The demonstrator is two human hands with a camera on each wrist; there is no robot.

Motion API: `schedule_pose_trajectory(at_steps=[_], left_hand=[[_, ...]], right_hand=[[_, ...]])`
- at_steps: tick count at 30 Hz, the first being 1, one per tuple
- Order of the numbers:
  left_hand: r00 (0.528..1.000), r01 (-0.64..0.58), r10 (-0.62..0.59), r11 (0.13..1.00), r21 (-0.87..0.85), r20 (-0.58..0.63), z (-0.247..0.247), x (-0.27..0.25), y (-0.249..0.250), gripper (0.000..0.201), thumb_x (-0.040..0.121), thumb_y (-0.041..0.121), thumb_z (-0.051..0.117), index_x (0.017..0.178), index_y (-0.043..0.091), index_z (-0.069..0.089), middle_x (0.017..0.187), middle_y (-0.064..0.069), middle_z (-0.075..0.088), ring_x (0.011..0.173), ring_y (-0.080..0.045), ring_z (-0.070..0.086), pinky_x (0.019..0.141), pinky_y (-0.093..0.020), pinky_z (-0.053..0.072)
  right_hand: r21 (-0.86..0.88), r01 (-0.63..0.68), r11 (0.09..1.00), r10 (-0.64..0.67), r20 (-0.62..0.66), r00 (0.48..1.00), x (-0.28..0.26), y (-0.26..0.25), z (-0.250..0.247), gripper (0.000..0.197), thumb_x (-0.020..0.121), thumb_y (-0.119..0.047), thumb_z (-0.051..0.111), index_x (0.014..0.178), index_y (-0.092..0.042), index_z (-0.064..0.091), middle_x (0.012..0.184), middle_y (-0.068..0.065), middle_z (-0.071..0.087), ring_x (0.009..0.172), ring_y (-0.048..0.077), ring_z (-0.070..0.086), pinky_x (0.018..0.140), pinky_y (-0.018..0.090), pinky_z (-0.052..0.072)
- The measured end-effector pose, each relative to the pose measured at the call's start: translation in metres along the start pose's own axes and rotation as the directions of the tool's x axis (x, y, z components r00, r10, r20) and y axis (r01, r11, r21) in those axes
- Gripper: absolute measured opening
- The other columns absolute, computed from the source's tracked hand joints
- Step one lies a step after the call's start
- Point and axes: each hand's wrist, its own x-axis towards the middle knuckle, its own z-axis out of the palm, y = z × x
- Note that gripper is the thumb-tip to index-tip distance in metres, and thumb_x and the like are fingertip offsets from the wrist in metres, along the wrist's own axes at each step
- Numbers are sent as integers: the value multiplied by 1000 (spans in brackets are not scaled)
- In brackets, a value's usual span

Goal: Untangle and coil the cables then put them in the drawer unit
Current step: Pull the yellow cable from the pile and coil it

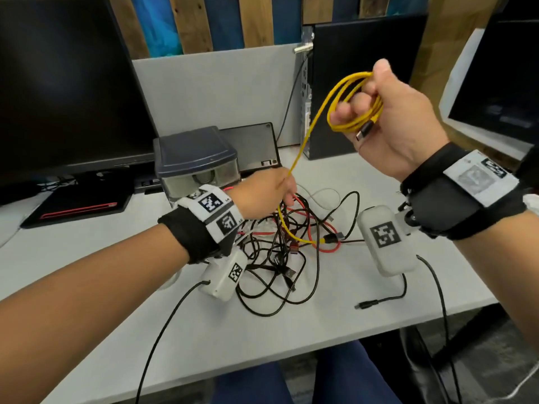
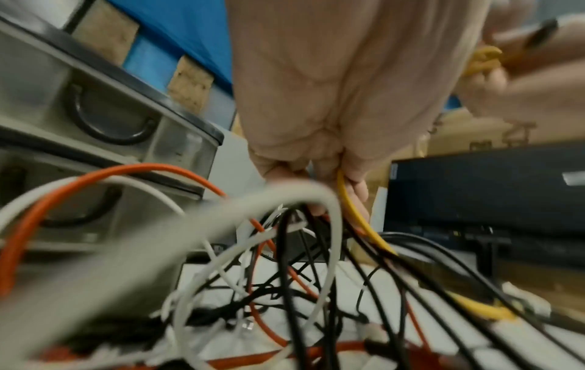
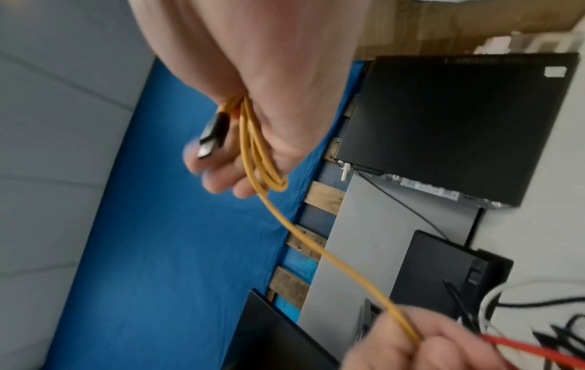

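- Right hand, raised at 2 o'clock: fingers curled round the coiled loops of the yellow cable (its dark plug hangs below the fist).
- Left hand: pinches the same cable's taut run above the cable tangle.
- Drawer unit: at 11 o'clock of the tangle, near it.
- Desk: bare surface between tangle and near edge.

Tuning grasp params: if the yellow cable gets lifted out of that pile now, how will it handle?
Likely floppy: the yellow cable bends into tight loops in the right hand and sags below the left hand. Probably light, since a pinch holds it. It may snag: its far end lies among the tangled black and red cables.
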Motion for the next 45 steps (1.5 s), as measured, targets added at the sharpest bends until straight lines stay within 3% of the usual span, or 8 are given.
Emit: schedule_pose_trajectory(at_steps=[5,9,13,20,24,28,37,45], left_hand=[[976,-181,107,882,436,189,16,-7,8,25,100,27,36,118,30,54,86,10,61,103,-16,46,92,-33,30],[957,-290,252,858,424,143,8,-11,21,18,97,31,42,109,34,56,84,11,55,101,-15,41,92,-35,29],[948,-252,276,955,154,-161,-18,-11,30,16,98,29,46,99,25,62,78,9,63,58,3,48,59,-18,41],[866,-207,189,978,10,-464,-35,-4,32,19,99,24,45,93,15,62,66,8,54,56,0,50,56,-20,48],[947,-220,138,936,-275,-291,-27,-8,31,45,96,50,34,98,14,61,84,-12,65,72,-18,61,73,-33,52],[974,-189,143,938,-289,-174,-25,-7,27,35,96,48,43,102,20,62,83,-11,56,64,-9,49,59,-24,44],[923,-154,143,988,-1,-357,-39,-7,22,31,99,35,45,88,9,57,56,9,37,41,2,39,43,-11,30],[927,-145,149,989,37,-345,-36,-9,13,32,98,34,46,73,14,49,56,8,36,45,-3,36,51,-23,30]], right_hand=[[-88,17,996,-12,54,998,2,14,-2,18,101,-25,40,91,-12,48,125,18,61,116,26,60,98,37,50],[-774,224,592,-184,141,973,6,33,-17,19,98,-25,48,82,-17,42,87,-1,56,80,1,56,77,23,47],[-910,242,336,-93,223,970,6,39,-26,18,101,-20,41,85,-11,37,90,6,56,85,0,59,70,20,44],[-897,199,394,67,244,967,-7,33,-11,46,96,-49,43,92,-4,57,60,1,62,70,17,68,78,41,55],[-658,69,750,101,216,971,-7,36,-7,33,101,-31,41,79,-9,49,56,6,49,50,13,60,73,44,58],[-485,-22,874,122,175,977,-6,40,-8,38,103,-32,35,74,-10,45,62,3,39,52,13,45,58,29,53],[-685,62,726,54,147,988,-2,42,-16,13,96,-13,53,96,-12,66,74,4,64,64,12,61,58,23,51],[-767,85,636,31,136,990,-2,51,-11,13,93,-15,59,96,-8,69,75,12,66,66,21,63,65,32,58]])
